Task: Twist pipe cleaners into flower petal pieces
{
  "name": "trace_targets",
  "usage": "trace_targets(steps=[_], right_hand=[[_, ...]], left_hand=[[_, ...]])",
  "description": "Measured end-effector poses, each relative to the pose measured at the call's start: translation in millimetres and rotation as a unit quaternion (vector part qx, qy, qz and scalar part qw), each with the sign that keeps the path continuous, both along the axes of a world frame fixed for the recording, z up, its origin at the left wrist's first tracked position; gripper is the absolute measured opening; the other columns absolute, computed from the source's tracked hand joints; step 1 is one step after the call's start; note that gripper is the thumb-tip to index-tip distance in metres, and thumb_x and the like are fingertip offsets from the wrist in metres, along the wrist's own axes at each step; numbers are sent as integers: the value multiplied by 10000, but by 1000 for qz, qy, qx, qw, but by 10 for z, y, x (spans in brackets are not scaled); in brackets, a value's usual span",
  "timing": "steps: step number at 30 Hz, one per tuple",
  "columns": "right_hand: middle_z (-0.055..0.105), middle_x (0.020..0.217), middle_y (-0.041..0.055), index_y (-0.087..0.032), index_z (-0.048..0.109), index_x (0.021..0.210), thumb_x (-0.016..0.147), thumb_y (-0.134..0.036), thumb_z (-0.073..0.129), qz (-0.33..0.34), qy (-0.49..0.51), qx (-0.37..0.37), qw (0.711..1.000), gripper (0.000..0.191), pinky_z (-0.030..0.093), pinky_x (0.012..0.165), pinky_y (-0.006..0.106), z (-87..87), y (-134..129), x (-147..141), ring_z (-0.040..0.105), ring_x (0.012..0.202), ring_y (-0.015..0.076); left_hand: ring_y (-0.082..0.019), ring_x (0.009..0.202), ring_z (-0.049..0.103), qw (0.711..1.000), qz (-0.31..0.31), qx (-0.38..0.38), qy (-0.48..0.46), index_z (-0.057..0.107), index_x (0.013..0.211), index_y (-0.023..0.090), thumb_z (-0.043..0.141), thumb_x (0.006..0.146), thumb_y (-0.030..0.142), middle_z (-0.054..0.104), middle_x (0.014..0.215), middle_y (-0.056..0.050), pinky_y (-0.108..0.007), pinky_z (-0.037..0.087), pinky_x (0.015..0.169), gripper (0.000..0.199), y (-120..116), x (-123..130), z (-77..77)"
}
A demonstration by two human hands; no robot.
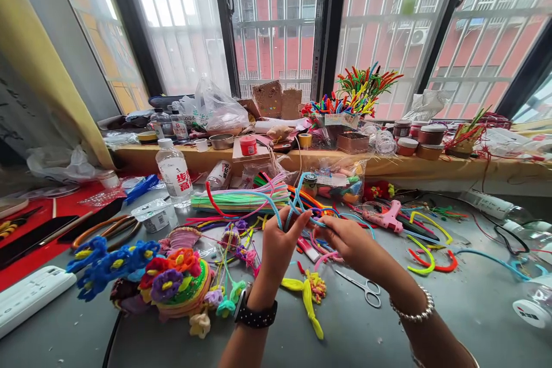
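Light blue pipe cleaners [297,198], bent and crossed over each other, are held up above the table between both hands. My left hand [280,241] pinches them near the crossing, its fingers closed. On the other side, my right hand [347,241] has thumb and fingertips closed on a blue end. Behind the hands lies a bundle of pastel pipe cleaners [237,200]. Scissors [364,288] rest on the table below my right hand. Yellow fuzzy pieces [308,302] lie under the hands. To the left sits a cluster of fuzzy flowers [168,282].
A clear bottle [172,169] stands back left, near a plastic cup [154,217]. A pink glue gun [388,217] and loose bent pipe cleaners [431,261] lie to the right. A white power strip [32,293] is at far left. The windowsill [414,165] carries jars and bags.
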State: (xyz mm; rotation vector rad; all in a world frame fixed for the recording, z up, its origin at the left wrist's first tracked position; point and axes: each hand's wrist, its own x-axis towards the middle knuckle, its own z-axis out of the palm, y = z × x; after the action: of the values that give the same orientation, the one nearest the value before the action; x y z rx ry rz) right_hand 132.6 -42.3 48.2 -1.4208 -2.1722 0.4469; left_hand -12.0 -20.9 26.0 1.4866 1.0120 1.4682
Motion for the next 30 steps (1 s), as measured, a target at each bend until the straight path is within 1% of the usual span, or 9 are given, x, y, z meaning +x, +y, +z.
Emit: trace_targets(steps=[3,7,13,15,19,21,25,27,30], right_hand=[[614,742,37,-166,536,787,830,-179,307,-20,-35,2,999,234,378,597,238,-135,125,147,539,650,141],[606,675,22,-169,573,743,706,-179,492,-16,-151,-69,986,90,331,530,219,-372,252,289,523,610,143],[628,713,11,-192,593,690,619,-180,580,-9,-205,-85,975,73,319,523,207,-574,310,228,555,668,150],[636,735,28,-191,593,691,653,-172,553,-42,-214,-77,973,58,324,528,216,-606,332,224,570,699,167],[636,810,110,-163,587,788,734,-102,440,-149,-227,-51,961,168,349,558,255,-675,394,282,587,767,219],[632,864,128,-157,577,840,751,-97,428,-175,-223,-42,958,183,362,589,269,-709,421,315,584,808,230],[639,908,76,-190,564,902,734,-247,526,-150,-193,-52,968,181,378,614,248,-683,440,400,579,837,209],[649,862,57,-188,566,881,774,-352,465,-128,-172,-57,975,220,382,604,237,-597,425,481,588,779,184],[650,764,63,-169,577,772,827,-399,336,-105,-134,-54,984,338,378,588,254,-424,375,638,582,702,182]], left_hand=[[-53,366,333,1000,20,8,-22,587,630,174,560,688,375,562,526,13,-191,208,358,212,31,-29,-12],[-52,364,321,993,62,-4,-104,569,627,160,533,697,424,548,505,8,-186,215,357,276,60,-70,2],[-43,365,303,985,82,1,-151,529,590,150,503,713,451,512,472,16,-175,200,351,326,74,-107,30],[-47,372,318,985,80,-2,-153,524,592,151,486,722,459,509,475,14,-175,202,353,336,81,-114,24],[-50,370,317,986,81,-2,-148,522,596,154,489,714,472,502,476,15,-183,209,355,340,98,-121,7],[-50,372,314,987,83,0,-141,526,599,155,490,712,475,500,479,16,-185,208,355,342,102,-124,2],[-50,395,329,988,79,3,-130,536,615,159,488,718,470,449,475,36,-180,233,377,332,105,-145,2],[-48,398,319,987,80,6,-139,522,616,167,507,710,461,389,458,55,-176,238,385,309,115,-162,3],[-45,379,269,983,83,22,-161,484,599,173,494,723,454,323,435,69,-174,212,372,308,142,-185,-2]])
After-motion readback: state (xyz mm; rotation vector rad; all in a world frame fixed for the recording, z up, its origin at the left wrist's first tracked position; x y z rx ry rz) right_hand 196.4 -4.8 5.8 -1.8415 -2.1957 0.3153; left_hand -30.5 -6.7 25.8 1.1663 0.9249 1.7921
